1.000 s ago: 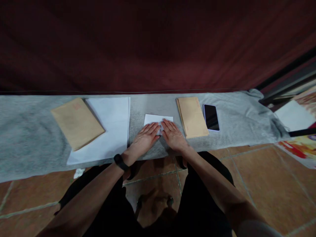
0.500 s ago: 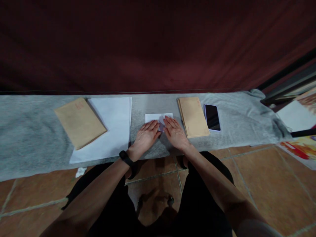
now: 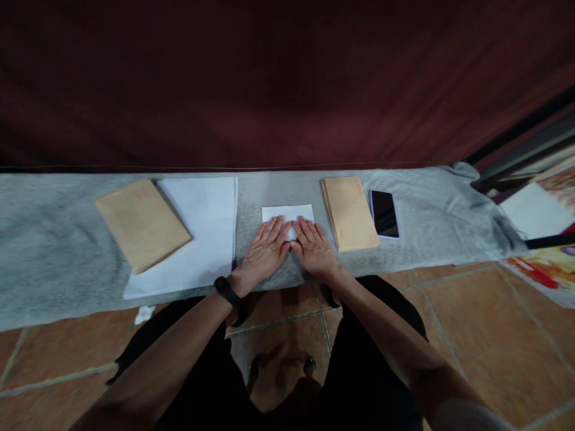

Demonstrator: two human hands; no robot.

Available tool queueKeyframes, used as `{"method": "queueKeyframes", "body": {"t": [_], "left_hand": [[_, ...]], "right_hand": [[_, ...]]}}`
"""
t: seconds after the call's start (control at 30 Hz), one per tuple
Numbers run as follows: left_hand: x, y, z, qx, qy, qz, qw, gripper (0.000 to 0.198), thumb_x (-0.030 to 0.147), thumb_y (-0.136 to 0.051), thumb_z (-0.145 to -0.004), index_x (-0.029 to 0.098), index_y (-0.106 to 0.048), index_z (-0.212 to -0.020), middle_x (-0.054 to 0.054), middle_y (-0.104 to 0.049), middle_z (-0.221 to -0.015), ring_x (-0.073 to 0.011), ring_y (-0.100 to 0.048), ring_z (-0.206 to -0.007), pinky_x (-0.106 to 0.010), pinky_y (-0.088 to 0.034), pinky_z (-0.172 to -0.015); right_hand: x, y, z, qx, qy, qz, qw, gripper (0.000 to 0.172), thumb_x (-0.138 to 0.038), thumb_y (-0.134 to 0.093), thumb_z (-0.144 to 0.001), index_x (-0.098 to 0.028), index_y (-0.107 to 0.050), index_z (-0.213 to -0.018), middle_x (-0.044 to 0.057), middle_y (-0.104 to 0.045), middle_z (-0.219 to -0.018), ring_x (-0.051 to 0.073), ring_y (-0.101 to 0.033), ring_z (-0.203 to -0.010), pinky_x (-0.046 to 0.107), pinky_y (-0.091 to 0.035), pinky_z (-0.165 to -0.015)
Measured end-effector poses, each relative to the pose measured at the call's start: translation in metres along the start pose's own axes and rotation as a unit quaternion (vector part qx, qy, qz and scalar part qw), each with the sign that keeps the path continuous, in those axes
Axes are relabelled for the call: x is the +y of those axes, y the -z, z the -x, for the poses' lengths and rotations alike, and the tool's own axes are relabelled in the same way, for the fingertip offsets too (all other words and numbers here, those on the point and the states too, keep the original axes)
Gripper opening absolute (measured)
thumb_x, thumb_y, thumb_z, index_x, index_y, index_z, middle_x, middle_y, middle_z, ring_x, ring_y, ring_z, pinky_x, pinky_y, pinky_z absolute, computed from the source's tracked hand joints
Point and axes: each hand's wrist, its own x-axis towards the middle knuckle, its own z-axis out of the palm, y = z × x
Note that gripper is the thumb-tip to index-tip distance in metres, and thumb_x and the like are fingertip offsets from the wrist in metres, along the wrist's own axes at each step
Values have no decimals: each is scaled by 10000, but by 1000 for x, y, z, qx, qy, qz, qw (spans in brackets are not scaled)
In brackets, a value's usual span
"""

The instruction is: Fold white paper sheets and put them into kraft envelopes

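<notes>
A small white folded paper (image 3: 287,212) lies flat on the grey cloth in front of me. My left hand (image 3: 266,248) rests palm down on its left part, fingers stretched out and slightly spread. On its right part lies my right hand (image 3: 313,248), also flat with fingers extended. The thumbs almost meet at the paper's near edge, and the hands hide much of its lower half. To the left are large white sheets (image 3: 204,224) with a brown envelope (image 3: 144,224) partly over them. Just right of my right hand sits a stack of brown envelopes (image 3: 351,214).
A phone (image 3: 384,214) with a pale purple edge lies beside the right envelopes. Grey cloth (image 3: 435,221) covers the long surface, with a dark red curtain (image 3: 287,90) behind it. Printed papers (image 3: 543,272) are at the far right. A white scrap (image 3: 144,314) is on the tiled floor.
My right hand has shifted slightly toward me and flattened, its fingers more spread. My left hand's fingers have also spread out on the paper. The paper stays about where it was.
</notes>
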Motion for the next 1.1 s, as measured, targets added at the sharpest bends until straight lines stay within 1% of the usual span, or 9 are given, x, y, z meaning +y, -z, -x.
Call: {"method": "queueKeyframes", "body": {"t": [0.13,0.27,0.4,0.6,0.87,1.1], "left_hand": [[0,0,2,14,14,-5,1000,579,390,-333,-1042,142,-362,-1565,-149,-254,-1673,-283,-201,-1559,-513,-225,-1267],[-7,-1,3,25,42,-4,999,595,401,-344,-1037,138,-350,-1571,-155,-248,-1671,-297,-206,-1556,-524,-238,-1260],[-15,-2,4,28,62,0,998,601,405,-321,-1039,143,-330,-1579,-143,-242,-1674,-288,-197,-1558,-524,-233,-1261],[-20,-2,5,31,80,5,996,606,395,-307,-1035,148,-310,-1588,-134,-249,-1672,-289,-212,-1555,-532,-223,-1262],[-22,-1,3,32,93,-2,995,603,369,-295,-1031,112,-326,-1576,-149,-299,-1653,-290,-263,-1541,-523,-234,-1258],[-23,8,3,44,94,5,995,586,361,-309,-1028,162,-333,-1579,-114,-351,-1639,-278,-281,-1537,-523,-243,-1255]], "right_hand": [[2,-1,0,12,-11,2,1000,566,-423,-333,-1083,-146,-352,-1576,112,-282,-1666,244,-233,-1554,463,-205,-1271],[5,-1,-2,26,-29,-2,999,555,-379,-333,-1079,-142,-345,-1580,121,-294,-1658,260,-254,-1547,489,-229,-1260],[8,0,-4,29,-47,2,998,554,-350,-334,-1073,-122,-346,-1578,127,-300,-1656,263,-270,-1541,482,-241,-1257],[11,-2,-5,40,-55,-6,998,564,-340,-333,-1060,-144,-328,-1589,112,-327,-1648,266,-312,-1524,498,-251,-1254],[14,0,-6,37,-63,5,997,555,-330,-333,-1057,-126,-365,-1572,116,-337,-1644,277,-345,-1507,481,-270,-1246],[19,5,-8,30,-68,2,997,558,-288,-334,-1044,-97,-367,-1567,141,-360,-1629,286,-361,-1496,491,-291,-1229]]}}
